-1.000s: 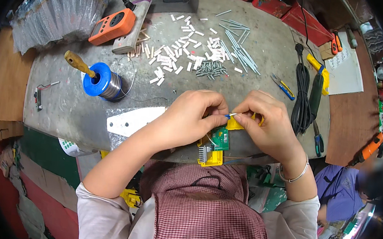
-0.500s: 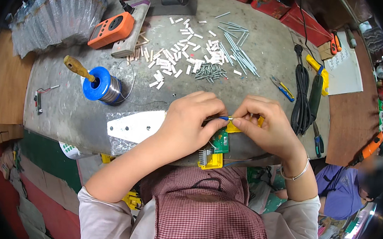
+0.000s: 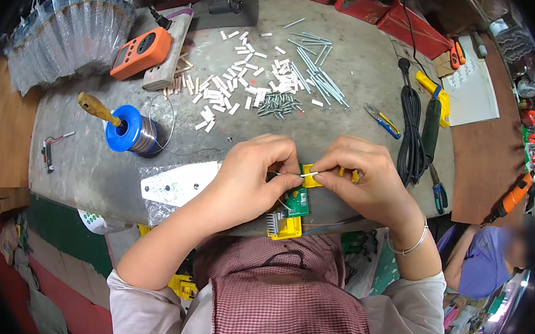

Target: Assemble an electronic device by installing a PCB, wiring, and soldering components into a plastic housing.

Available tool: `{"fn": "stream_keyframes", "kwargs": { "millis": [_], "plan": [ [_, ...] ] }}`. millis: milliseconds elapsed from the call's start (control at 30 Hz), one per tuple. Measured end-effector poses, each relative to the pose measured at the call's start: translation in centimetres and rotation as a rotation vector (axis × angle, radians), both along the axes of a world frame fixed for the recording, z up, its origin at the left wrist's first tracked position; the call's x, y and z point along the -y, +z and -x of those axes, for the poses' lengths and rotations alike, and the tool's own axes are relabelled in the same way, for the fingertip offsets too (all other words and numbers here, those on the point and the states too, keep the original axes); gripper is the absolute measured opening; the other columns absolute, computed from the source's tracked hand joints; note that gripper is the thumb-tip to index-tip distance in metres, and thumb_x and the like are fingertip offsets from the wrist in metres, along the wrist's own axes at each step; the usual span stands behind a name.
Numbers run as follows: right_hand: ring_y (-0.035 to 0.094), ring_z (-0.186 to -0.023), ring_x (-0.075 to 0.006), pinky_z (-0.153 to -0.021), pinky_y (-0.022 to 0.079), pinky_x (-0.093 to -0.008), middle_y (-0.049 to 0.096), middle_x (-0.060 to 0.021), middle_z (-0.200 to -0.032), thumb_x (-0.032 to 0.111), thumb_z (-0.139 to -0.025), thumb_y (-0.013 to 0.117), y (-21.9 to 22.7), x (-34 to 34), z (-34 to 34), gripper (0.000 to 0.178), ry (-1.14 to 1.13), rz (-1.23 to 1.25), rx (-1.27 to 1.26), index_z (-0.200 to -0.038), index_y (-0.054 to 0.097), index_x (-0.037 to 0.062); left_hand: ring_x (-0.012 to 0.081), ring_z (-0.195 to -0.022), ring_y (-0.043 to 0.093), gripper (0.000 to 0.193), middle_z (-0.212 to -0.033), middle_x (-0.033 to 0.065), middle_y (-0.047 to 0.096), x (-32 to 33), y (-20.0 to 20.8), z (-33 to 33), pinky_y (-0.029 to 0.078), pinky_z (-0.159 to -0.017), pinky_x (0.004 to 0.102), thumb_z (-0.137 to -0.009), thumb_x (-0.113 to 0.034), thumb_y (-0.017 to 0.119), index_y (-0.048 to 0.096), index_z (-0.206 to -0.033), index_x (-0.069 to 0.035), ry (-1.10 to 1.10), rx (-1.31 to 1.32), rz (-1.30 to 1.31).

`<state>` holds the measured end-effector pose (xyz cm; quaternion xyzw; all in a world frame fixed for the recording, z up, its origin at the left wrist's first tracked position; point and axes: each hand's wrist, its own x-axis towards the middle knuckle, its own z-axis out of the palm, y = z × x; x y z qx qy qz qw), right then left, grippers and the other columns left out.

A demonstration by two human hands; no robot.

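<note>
My left hand is closed in a pinch near the table's front edge, with a thin wire at its fingertips. Opposite it, the thumb and forefinger of my right hand pinch a slim white sleeve, whose end reaches my left fingertips. Under the hands lies a green circuit board with a grey finned heat sink, set over a yellow plastic housing. Brown and blue wires run from it to the right. Fingers hide part of the wire and the far end of the housing.
A solder spool with a wooden-handled tool stands left, beyond a white plate. White sleeves, springs and metal rods lie farther back. Pliers and a coiled black cable are right. A person sits far right.
The view has shifted slightly, moving the table's contents left. Between my fingertips, a white sleeve now shows where a blue wire piece was visible. Both hands stay pinched together over the board.
</note>
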<state>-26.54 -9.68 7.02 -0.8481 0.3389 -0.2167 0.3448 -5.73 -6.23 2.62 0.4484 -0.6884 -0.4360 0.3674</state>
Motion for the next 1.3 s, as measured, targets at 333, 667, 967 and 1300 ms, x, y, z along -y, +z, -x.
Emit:
{"fn": "stream_keyframes", "kwargs": {
  "millis": [333, 667, 967, 1300],
  "plan": [
    [0.060, -0.068, -0.0253, -0.060, 0.047, -0.0334, 0.060, -0.0098, -0.077, 0.003, -0.078, 0.069, 0.3, 0.0, -0.4, 0.007, 0.008, -0.048, -0.012, -0.083, 0.064, 0.0014, 0.0275, -0.069, 0.055, 0.014, -0.074, 0.0107, 0.056, -0.3, -0.2, 0.7, 0.043, -0.060, 0.0355, -0.075, -0.002, 0.073, 0.060, -0.079, -0.001, 0.083, 0.007, 0.198],
    [0.054, -0.065, -0.0277, -0.055, 0.046, -0.0379, 0.050, -0.0086, -0.070, 0.003, -0.063, 0.066, -1.1, 0.5, -1.4, 0.015, 0.049, 0.397, -0.161, -0.070, 0.053, 0.0047, 0.0297, -0.068, 0.055, 0.016, -0.071, 0.0087, 0.054, 0.2, -1.1, 1.8, 0.045, -0.061, 0.0392, -0.067, -0.001, 0.069, 0.056, -0.076, -0.005, 0.115, 0.145, 0.531],
    [0.054, -0.064, -0.0257, -0.049, 0.044, -0.0380, 0.050, -0.0053, -0.069, 0.007, -0.060, 0.064, -0.9, 2.4, -1.5, 0.016, 0.152, 0.518, -0.226, -0.065, 0.049, 0.0078, 0.0337, -0.074, 0.060, 0.011, -0.077, 0.0137, 0.060, 1.0, -1.2, 1.3, 0.047, -0.064, 0.0404, -0.074, 0.001, 0.068, 0.060, -0.081, -0.001, 0.076, 0.036, 0.370],
    [0.063, -0.069, -0.0304, -0.061, 0.049, -0.0394, 0.064, -0.0102, -0.084, 0.019, -0.081, 0.066, -1.1, 5.6, 2.4, 0.012, -0.220, 0.544, -0.367, -0.080, 0.065, 0.0065, 0.0277, -0.073, 0.063, 0.007, -0.079, 0.0136, 0.064, 1.2, -0.6, 1.2, 0.048, -0.066, 0.0349, -0.081, -0.003, 0.067, 0.065, -0.084, 0.002, 0.089, 0.013, 0.136]
  ]
}}
